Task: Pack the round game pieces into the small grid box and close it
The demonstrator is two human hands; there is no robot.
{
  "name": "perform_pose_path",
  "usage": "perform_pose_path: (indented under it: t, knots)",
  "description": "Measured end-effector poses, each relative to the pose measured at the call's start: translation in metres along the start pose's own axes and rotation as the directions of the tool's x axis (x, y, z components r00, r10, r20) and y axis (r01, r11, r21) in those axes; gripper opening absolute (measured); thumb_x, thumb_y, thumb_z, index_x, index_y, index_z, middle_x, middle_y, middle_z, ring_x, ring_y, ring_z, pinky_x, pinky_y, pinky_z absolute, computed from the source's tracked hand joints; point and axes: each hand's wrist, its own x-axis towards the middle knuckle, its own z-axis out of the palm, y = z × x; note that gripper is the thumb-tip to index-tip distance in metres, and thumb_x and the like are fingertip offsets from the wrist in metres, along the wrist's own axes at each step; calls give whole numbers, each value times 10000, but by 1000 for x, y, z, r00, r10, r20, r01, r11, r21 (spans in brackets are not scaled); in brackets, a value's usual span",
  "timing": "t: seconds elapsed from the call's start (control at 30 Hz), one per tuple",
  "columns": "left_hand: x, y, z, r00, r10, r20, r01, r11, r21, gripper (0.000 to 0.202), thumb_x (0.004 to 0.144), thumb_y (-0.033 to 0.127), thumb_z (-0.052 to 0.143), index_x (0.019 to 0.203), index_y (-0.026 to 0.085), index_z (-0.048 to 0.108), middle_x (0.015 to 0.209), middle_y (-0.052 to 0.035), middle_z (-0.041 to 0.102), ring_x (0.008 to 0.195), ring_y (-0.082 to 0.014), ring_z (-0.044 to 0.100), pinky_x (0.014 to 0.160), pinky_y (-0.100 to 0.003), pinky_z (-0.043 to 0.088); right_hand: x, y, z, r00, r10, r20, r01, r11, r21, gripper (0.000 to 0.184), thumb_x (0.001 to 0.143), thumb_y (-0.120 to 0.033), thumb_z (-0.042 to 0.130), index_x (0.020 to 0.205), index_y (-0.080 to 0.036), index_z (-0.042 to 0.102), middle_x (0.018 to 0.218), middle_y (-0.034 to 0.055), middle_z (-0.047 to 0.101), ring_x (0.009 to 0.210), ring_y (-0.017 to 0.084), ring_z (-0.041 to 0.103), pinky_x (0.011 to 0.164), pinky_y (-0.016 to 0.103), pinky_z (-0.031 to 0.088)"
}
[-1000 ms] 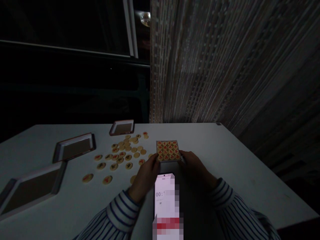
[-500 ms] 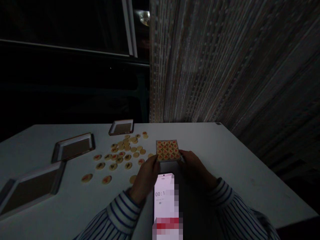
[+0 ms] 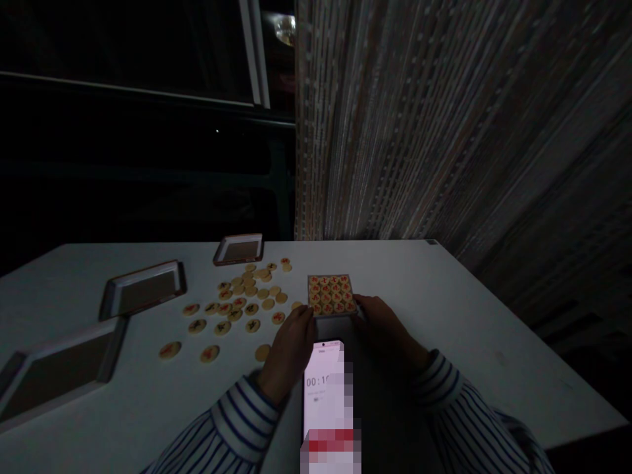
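A small square tray (image 3: 353,287) filled with rows of round Chinese chess pieces (image 3: 329,289), their red characters facing up, sits in front of me. My left hand (image 3: 289,349) grips its near left corner, fingers closed. At the near right corner my right hand (image 3: 385,326) has its fingers closed on the edge; some of them are hidden in shadow. Loose Chinese chess pieces (image 3: 251,291) lie scattered to the left, some with red or black characters up, others showing plain faces. One plain piece (image 3: 263,353) is close by my left forearm.
A phone (image 3: 323,388) showing a running timer lies between my forearms, partly blurred out. Three shallow framed trays stand on the left: one far (image 3: 239,249), one middle (image 3: 143,289) and one near (image 3: 64,372). The white table (image 3: 469,342) meets a curtain (image 3: 365,131) behind.
Both hands keep hold of the tray, with hardly any movement. The view has shifted very slightly, and the phone's timer digits differ.
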Motion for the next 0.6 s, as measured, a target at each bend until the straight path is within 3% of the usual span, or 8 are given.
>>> perform_pose_path:
  t: [0.6]
  knots:
    - [-4, -4, -1, 999, -41, -12, 40, 995, -91, 364, 851, 236, 322, 1137, 115, 513, 1129, -117, 580, 1048, -206, 527, 910, -361, 409, -2, -6, -5, 999, 42, -5, -42, 999, 4, 399, 798, -249, 485, 1185, -155, 476, 1066, 93, 593, 951, 196, 526, 812, 314, 405]
